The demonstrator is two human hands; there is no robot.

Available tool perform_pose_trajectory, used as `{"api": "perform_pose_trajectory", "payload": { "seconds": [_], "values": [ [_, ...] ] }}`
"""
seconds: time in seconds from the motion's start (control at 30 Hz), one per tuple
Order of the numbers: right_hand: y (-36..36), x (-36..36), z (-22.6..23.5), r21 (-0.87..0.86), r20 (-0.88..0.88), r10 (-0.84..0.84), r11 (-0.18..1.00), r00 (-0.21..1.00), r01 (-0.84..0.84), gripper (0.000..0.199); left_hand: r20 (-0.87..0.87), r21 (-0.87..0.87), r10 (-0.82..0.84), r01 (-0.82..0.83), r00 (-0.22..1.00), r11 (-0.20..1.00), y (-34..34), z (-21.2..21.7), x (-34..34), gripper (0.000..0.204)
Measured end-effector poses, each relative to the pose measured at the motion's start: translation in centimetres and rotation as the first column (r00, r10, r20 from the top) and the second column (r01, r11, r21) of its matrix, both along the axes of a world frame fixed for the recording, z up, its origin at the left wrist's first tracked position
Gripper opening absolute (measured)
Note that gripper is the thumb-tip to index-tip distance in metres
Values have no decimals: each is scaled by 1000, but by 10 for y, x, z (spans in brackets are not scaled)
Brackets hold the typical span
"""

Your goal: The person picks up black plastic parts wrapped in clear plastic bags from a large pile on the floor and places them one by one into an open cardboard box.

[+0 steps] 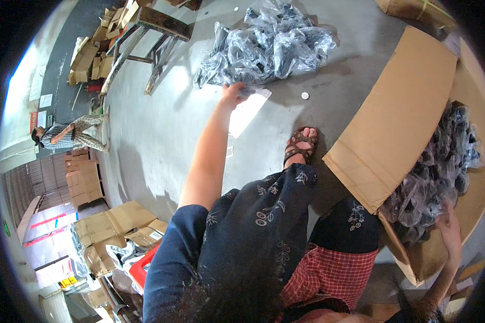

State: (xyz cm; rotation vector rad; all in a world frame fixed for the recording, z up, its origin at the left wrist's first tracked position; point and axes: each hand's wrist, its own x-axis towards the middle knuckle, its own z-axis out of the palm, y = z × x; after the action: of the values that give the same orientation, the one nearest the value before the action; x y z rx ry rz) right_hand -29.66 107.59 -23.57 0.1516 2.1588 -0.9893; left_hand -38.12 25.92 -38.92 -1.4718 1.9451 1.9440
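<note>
A heap of dark items in clear plastic bags (269, 48) lies on the grey floor ahead of me. At its near edge, my left hand (234, 95) has its fingers curled round the end of one clear bag. What the dark items are cannot be made out through the plastic. On my right stands an open cardboard box (396, 107), one wide flap raised, with more bagged dark items (434, 172) inside. My right hand (448, 229) reaches into the box and touches the nearest bags. Its fingertips are partly hidden among the plastic.
White paper (249, 114) lies under the heap's near edge, beside a small white disc (305, 96). My sandalled foot (302, 144) is by the box. A wooden bench (164, 24) and stacked cartons (86, 59) stand far left. Another person (64, 133) walks there. Cartons (116, 226) crowd the near left.
</note>
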Motion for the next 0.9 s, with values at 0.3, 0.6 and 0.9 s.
{"api": "perform_pose_trajectory", "payload": {
  "seconds": [0.3,0.6,0.9],
  "values": [
    [-104,-11,71,163,-500,83,987,862,0,69,-180,298,475,-413,861,861,4,-14,88,16],
    [-216,-59,122,174,-734,469,829,492,-531,46,-281,216,-605,664,745,716,164,171,43,18],
    [-247,-70,96,-861,-288,336,318,897,-396,55,-582,547,-806,786,108,-289,337,199,28,55]
  ]
}}
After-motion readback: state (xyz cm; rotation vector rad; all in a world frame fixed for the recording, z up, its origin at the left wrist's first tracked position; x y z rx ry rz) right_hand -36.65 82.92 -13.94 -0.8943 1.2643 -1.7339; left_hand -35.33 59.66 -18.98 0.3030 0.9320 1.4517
